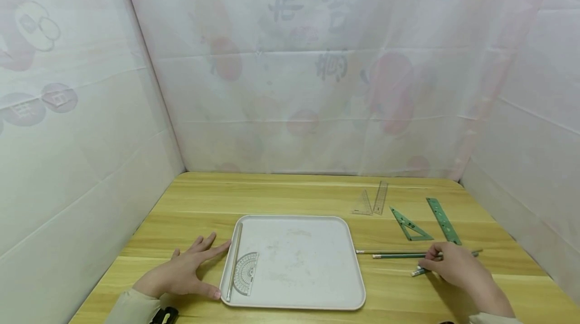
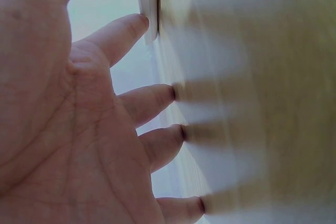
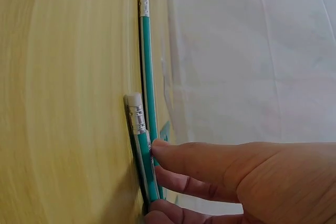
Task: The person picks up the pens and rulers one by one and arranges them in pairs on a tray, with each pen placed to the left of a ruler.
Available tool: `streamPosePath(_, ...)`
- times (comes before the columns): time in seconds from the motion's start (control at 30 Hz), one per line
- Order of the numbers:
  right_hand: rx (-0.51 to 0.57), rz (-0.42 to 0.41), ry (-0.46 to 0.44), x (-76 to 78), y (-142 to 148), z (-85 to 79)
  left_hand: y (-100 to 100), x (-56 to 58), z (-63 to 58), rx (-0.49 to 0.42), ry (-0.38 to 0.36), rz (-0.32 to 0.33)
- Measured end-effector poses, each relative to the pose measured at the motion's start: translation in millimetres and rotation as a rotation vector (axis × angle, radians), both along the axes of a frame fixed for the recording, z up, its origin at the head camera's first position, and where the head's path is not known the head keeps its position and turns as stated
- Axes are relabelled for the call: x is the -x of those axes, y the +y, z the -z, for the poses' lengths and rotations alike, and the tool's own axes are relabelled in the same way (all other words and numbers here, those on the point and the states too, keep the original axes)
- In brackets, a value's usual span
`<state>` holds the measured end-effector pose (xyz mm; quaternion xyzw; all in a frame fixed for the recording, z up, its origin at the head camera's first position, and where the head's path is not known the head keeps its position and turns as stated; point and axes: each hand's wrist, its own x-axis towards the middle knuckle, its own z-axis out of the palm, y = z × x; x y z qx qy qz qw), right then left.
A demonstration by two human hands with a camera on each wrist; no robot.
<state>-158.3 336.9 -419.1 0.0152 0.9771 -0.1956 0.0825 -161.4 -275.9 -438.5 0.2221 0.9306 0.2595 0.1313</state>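
Observation:
My left hand [image 1: 183, 268] spreads its fingers at the left edge of the white tray [image 1: 308, 263], thumb and index finger at its rim. In the left wrist view its fingertips [image 2: 181, 129] meet the tabletop. A gold pencil [image 1: 234, 261] and a clear protractor [image 1: 246, 273] lie along the tray's left side. To the right of the tray, my right hand [image 1: 457, 266] pinches a green pencil [image 3: 149, 174] with a white eraser, low over the wood. Another green pencil [image 1: 399, 256] and a gold pencil [image 1: 389, 251] lie just beyond it, partly hidden by the hand.
A green ruler [image 1: 443, 220] and a green set square [image 1: 409, 225] lie behind the right hand. Farther back are a clear ruler [image 1: 380, 198] and a clear set square [image 1: 364, 204]. Pale curtains [image 1: 308, 87] enclose the wooden table [image 1: 272, 193] at the back and sides.

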Motion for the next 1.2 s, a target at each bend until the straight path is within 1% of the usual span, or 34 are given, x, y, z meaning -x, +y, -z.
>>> streamPosePath(0.27, -0.031, -0.004, 0.018, 1.1, 3.9, 0.3, -0.4, -0.3, -0.5, 0.001, 0.007, 0.000)
streamPosePath(0.57, -0.014, 0.003, 0.005, 3.7, 2.4, 1.1, -0.7, -1.0, -0.3, -0.002, 0.001, -0.004)
streamPosePath(0.87, -0.011, -0.029, 0.034, 8.0, -0.4, 1.0, -1.1, -1.6, -1.7, -0.008, 0.003, -0.004)
streamPosePath(1.03, 0.013, -0.006, 0.015, 8.9, 2.8, 2.1, -1.3, -1.6, -1.4, -0.006, 0.003, -0.005)
streamPosePath(1.2, 0.004, 0.017, 0.012, 8.4, 7.2, 2.4, -1.3, -1.3, -1.2, -0.002, 0.005, -0.006)
